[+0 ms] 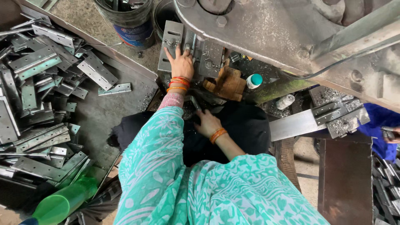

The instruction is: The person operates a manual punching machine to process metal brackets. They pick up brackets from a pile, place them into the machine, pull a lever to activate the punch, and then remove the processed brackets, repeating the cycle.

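From the head camera, my left hand [181, 62] is stretched forward and lies flat, fingers spread, on a grey metal plate [171, 45] with slots and a bolt head. The palm presses on the plate's lower right part; nothing is clasped in it. The plate sits on the press bed under the big grey machine frame [266, 29], just beside a second perforated plate [211, 58] to its right.

My right hand [207, 123] is down near my lap, resting on dark cloth, fingers curled loosely toward a thin metal piece [196, 103] just above it. I cannot tell whether the hand actually grips that piece.

Right of the plates lies a brown wooden block [228, 83], and just beyond it stands a small white bottle with a teal cap [253, 81]. A long flat steel bar [300, 123] reaches in from the right.

On my left a heap of steel hinges [37, 96] covers the floor, with one hinge [115, 88] lying apart near the plate. A green plastic bottle [62, 202] lies at the lower left.

Behind the plate stands a dark bucket [129, 18]; metal pieces stick out of it, though I cannot make out what they are.
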